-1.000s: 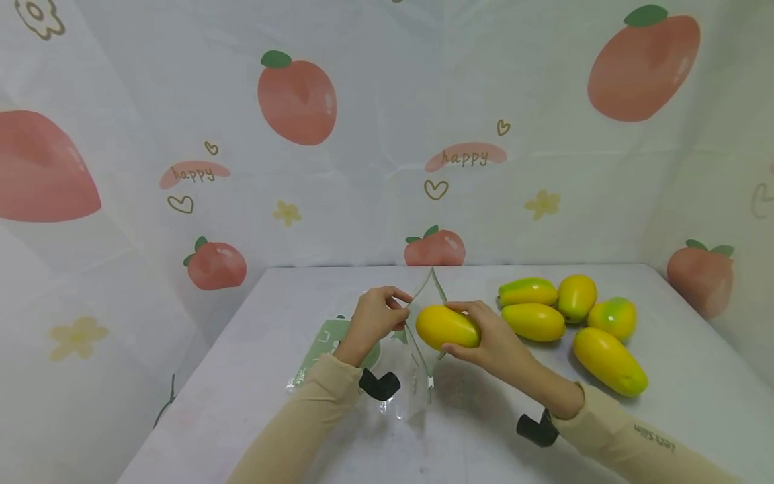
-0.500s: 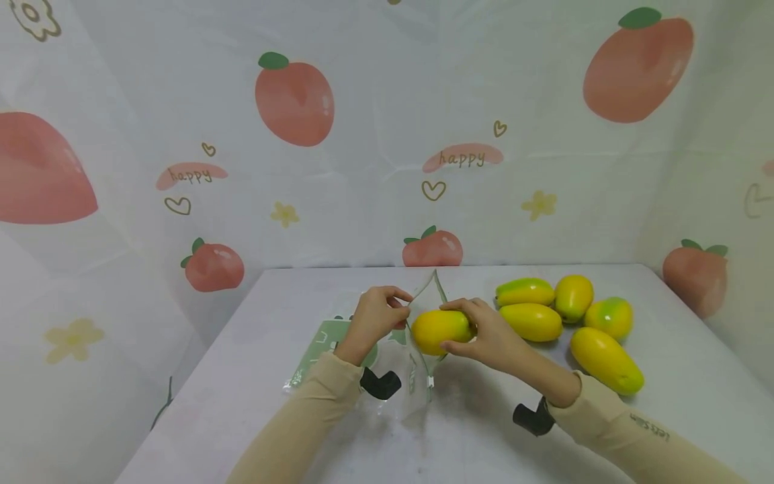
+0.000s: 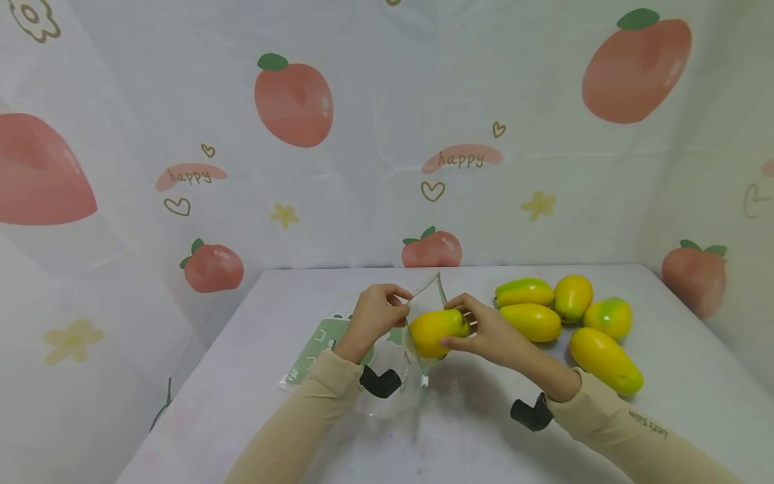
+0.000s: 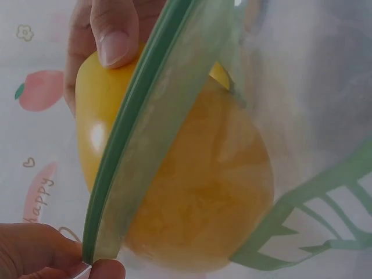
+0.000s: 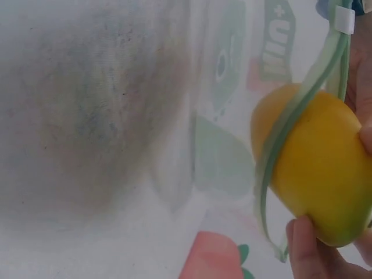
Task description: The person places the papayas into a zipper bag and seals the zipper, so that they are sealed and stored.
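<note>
A yellow papaya (image 3: 431,334) with a greenish stem end sits partly inside the mouth of a clear zip bag (image 4: 317,215) with green print. My right hand (image 3: 486,334) holds the papaya by its stem end, fingers above and thumb below. My left hand (image 3: 376,316) pinches the bag's green zip edge (image 4: 125,131) between thumb and fingers, and the mouth gapes. In the left wrist view the fruit's far half shows hazily through the plastic. A white slider (image 5: 344,20) sits at one end of the zip, near the papaya in the right wrist view.
Several more papayas (image 3: 532,323) lie grouped on the white table (image 3: 484,437) to the right, behind my right hand. Flat green-printed plastic (image 3: 314,346) lies under my left forearm. A fruit-patterned curtain (image 3: 363,188) hangs close behind the table's back edge.
My right hand has moved the papaya left into the bag mouth and turned it so its stem end faces right. My left hand keeps its pinch on the bag edge.
</note>
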`<state>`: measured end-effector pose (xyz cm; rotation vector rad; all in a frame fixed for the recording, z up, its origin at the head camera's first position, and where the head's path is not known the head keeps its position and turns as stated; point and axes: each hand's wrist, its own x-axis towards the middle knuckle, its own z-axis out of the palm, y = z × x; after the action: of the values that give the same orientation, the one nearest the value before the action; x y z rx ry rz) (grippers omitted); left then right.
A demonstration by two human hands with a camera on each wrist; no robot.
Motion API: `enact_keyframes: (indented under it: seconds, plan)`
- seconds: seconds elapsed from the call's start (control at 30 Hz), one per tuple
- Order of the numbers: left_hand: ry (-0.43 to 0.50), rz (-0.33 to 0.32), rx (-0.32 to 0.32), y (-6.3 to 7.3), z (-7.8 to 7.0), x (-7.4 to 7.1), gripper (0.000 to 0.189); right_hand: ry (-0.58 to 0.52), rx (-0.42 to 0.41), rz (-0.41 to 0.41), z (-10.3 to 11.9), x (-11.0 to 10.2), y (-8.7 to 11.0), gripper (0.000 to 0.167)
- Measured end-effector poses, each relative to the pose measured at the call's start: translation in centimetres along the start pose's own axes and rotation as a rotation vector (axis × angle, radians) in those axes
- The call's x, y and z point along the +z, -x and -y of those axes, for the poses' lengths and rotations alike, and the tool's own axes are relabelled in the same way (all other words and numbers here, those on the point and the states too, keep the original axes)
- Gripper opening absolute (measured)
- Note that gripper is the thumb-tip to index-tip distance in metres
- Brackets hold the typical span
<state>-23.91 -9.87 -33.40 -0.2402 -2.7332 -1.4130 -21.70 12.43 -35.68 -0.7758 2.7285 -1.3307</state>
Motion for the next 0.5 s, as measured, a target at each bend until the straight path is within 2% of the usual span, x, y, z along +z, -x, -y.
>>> enact_keyframes:
  seconds: [0.3,0.5]
  plan:
    - [0.028,0.012,-0.014,-0.12,-0.19,0.05,0.019,-0.069,0.025,0.041,-0.31,-0.33,-0.30,0.048]
    - [0.019,0.014,-0.010,-0.17,-0.31,0.05,0.019,-0.040,0.018,0.033,-0.13,-0.06,-0.52,0.045]
